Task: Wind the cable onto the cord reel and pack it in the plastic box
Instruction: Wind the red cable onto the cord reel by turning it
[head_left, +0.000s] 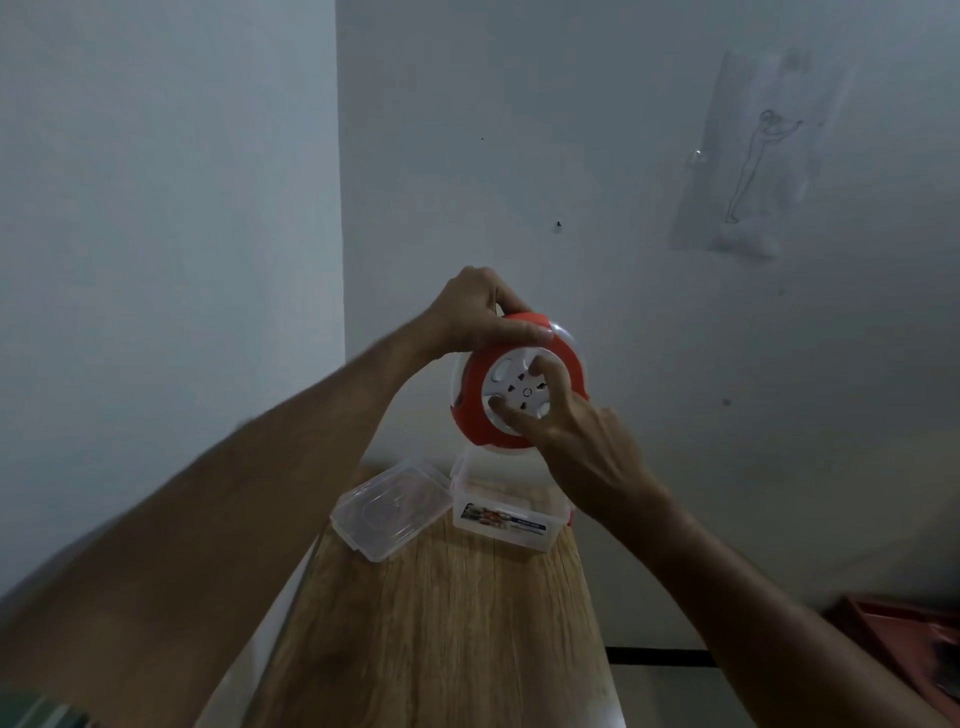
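The round red-and-white plastic cord reel (519, 384) was held upright in the air, white hub facing the camera; below it the clear rectangular plastic box (506, 514) stood open on wood, its transparent lid (389, 512) lying just beside

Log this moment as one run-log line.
left hand: gripping cord reel rim | right hand: fingers in white hub | reel: held above table | plastic box: open, lid beside it

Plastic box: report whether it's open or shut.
Open. The box stands on the table with its lid lying off beside it.
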